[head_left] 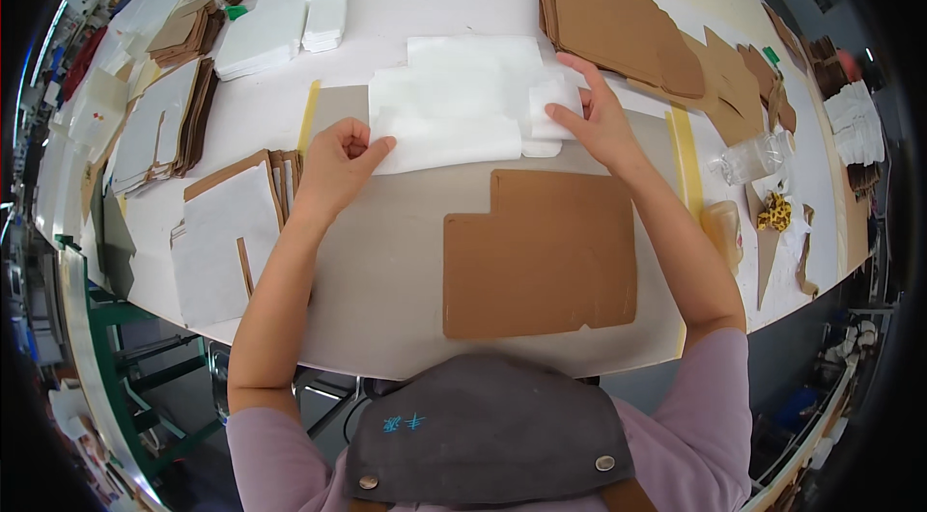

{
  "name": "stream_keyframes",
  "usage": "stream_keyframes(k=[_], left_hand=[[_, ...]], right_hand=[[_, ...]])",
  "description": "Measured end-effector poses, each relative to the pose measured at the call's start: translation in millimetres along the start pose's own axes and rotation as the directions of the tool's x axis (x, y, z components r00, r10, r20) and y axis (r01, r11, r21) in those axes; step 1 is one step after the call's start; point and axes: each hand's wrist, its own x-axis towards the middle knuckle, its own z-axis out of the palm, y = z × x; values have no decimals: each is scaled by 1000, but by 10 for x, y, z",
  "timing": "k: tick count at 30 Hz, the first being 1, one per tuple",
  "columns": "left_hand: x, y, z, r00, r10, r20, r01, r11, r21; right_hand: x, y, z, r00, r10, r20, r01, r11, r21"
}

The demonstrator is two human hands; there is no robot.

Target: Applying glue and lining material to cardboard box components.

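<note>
A white cut sheet [454, 92] with stepped edges, paper or thin foam, lies on the grey board [377, 261] in front of me. My left hand [338, 160] is closed on its lower left edge, thumb on top and fingers curled under. At the right side, my right hand [599, 121] grips a small white flap [550, 105] of the sheet, thumb on its face, with the index finger stretched toward the brown stack. Nearer to me lies a flat brown leather-like panel [541, 256] with a notched upper left corner; neither hand touches it.
Brown cut panels [628, 34] are stacked at the far right, white sheets [280, 25] at the far left. Brown panels with pale faces [227, 232] are piled beside my left forearm. A clear jar [756, 158] and a yellowish bottle [721, 234] lie past yellow tape [687, 165].
</note>
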Motion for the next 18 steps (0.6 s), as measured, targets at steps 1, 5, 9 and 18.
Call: stream_keyframes(k=[1,5,9,18], left_hand=[[-54,25,26,1000,-3,12,3,1000,-1],[-526,256,39,991,16,135,11,979,-202],[-1077,316,277,944,71,323,15,967,-255],[-1193,357,637,940,327,98,-321,945,-68]], right_hand=[[-104,-137,-44,1000,26,-16,-24,994,106],[-671,-210,-226,1000,1,5,-3,961,275],[-1394,-106,-316,997,-2,-81,17,983,181],[-1708,104,-417,978,-18,-206,14,1000,-22]])
